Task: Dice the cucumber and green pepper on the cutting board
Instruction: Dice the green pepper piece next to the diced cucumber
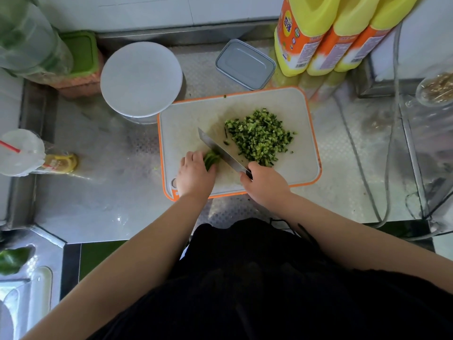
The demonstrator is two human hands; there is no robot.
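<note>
The right hand (266, 184) is closed round the dark handle of a steel kitchen knife (221, 152), whose blade runs up and to the left across the white cutting board with an orange rim (311, 114). The left hand (195, 171) has its fingers curled over a short bundle of pale green strips (211, 158), pinning them to the board near its lower left corner; the blade sits right against the bundle's exposed end. Whether these strips are cucumber or green pepper cannot be told.

On the right half of the board lies a broad heap of small green dice with dark skin (258, 137), with a few loose bits scattered around it. Judging by that heap, most of the dicing looks done, and only the small bundle under the left hand is left on the board.

Beyond the board, on the steel counter (110, 192), stand a round white plate on a bowl (141, 78), a grey rectangular lidded box (245, 63) and three yellow-and-orange jugs (326, 38). A whole-looking green pepper piece (13, 260) lies at the lower left, apart from the board, so more cutting may remain.
</note>
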